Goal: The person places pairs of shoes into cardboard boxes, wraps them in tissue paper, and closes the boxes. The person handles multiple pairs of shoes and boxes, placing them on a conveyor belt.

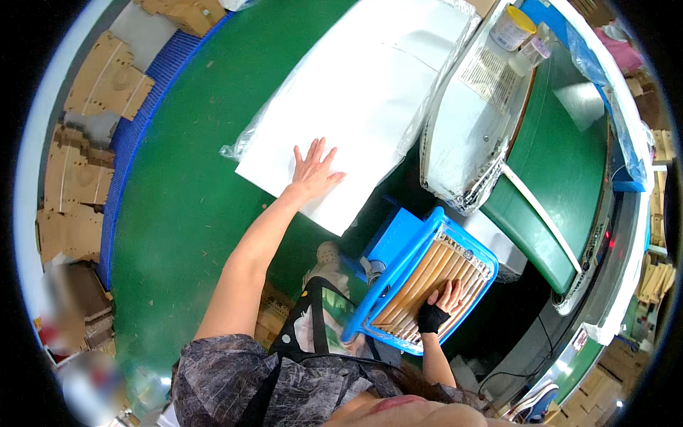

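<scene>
**Long white oblong sheet [363, 92] ahead of me; my bare left hand [313, 174] on its near end**

Item 1. The sheet: smooth, flat, edged with loose clear plastic film [238, 148]. Layer count: cannot tell. Its long axis runs away from my body, leaning to my right at the far end. What bears it is hidden; green floor [178, 185] shows along its left.

Item 2. My left hand: palm down, fingers spread wide, resting close to the sheet's near edge, closed on nothing. Arm reached forward. The nearer of my 2 hands to the sheet.

Item 3. My right hand [441, 307], in a black fingerless glove [431, 318]: fingers extended, laid over slats, no grip that I can see. Well apart from the sheet, to its right and closer to my body.

Item 4. Blue-framed chair with brown slatted panel [420, 279], 1 piece: under my right hand, right of the sheet's near end.

Item 5. Pale round-ended table [462, 135]: just beside the sheet's right edge; carries 1 white tub with a yellow lid [512, 30].
</scene>
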The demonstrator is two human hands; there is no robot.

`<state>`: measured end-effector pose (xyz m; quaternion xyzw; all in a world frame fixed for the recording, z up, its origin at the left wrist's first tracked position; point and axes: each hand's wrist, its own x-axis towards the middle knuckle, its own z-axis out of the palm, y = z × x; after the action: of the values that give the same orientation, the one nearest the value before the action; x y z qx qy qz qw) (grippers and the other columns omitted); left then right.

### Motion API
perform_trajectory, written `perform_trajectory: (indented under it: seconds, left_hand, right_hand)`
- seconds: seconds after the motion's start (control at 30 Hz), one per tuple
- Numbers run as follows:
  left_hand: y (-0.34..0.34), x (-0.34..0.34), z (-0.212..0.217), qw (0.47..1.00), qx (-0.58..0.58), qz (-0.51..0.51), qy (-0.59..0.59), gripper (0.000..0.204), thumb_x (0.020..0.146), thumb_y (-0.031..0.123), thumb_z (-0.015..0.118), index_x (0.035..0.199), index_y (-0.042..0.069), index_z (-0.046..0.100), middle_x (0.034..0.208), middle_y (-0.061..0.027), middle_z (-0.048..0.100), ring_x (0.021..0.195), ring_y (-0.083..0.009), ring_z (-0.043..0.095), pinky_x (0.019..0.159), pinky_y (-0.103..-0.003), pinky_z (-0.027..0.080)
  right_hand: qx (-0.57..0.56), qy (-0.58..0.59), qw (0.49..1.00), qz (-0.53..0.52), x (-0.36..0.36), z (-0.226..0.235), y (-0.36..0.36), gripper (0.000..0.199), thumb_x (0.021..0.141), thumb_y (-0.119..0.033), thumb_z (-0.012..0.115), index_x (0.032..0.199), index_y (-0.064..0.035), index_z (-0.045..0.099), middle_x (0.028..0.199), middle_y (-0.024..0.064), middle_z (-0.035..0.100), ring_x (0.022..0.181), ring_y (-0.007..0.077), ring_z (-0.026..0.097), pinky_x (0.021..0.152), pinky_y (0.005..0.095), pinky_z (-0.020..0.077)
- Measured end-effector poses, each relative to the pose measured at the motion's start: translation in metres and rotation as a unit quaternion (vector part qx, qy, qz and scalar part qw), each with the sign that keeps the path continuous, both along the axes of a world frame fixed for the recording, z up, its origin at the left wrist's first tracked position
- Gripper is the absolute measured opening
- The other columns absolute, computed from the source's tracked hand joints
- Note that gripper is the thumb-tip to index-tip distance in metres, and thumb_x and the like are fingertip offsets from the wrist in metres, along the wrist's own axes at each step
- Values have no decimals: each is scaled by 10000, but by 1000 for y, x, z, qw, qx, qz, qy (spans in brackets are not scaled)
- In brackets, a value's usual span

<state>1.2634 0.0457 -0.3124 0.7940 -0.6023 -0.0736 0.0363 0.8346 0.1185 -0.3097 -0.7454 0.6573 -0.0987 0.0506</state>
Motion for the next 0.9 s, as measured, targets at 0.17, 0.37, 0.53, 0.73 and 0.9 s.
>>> perform_trajectory:
  seconds: [0.17,0.37,0.53,0.73,0.9]
  left_hand:
    - [-15,22,-24,996,69,-12,60,582,843,495,440,1328,187,346,1429,-128,164,1329,-277,122,960,-668,42]
    - [-14,27,-48,999,-34,-5,24,390,854,365,489,1210,204,499,1371,-101,320,1291,-263,243,956,-653,75]
    - [-22,25,-55,985,-171,-12,36,218,807,204,569,1017,158,609,1111,-70,531,1089,-253,448,907,-508,259]
    - [-38,26,-55,959,-251,45,126,73,718,86,620,686,60,560,829,-38,549,811,-242,497,728,-367,373]
    - [-41,54,-50,936,-193,32,293,69,747,89,606,744,20,613,714,-92,605,674,-247,561,615,-338,431]
  right_hand:
    - [-3,14,1000,-6,-1,-12,-1,436,768,-164,500,1191,-63,464,1338,158,348,1258,305,289,1023,457,147]
    - [1,23,1000,1,-2,-16,1,430,810,-172,461,1230,-90,422,1354,134,329,1278,285,264,1024,456,128]
    - [-15,26,999,10,-6,-19,2,433,818,-192,449,1238,-92,416,1344,144,336,1268,299,278,1022,468,135]
    - [-36,17,999,13,-1,-13,-2,485,702,-76,512,1184,-85,454,1307,160,383,1230,318,335,994,476,187]
    - [-27,13,1000,5,1,-11,-1,492,701,-88,513,1190,-92,456,1316,152,374,1241,313,320,1006,471,168]
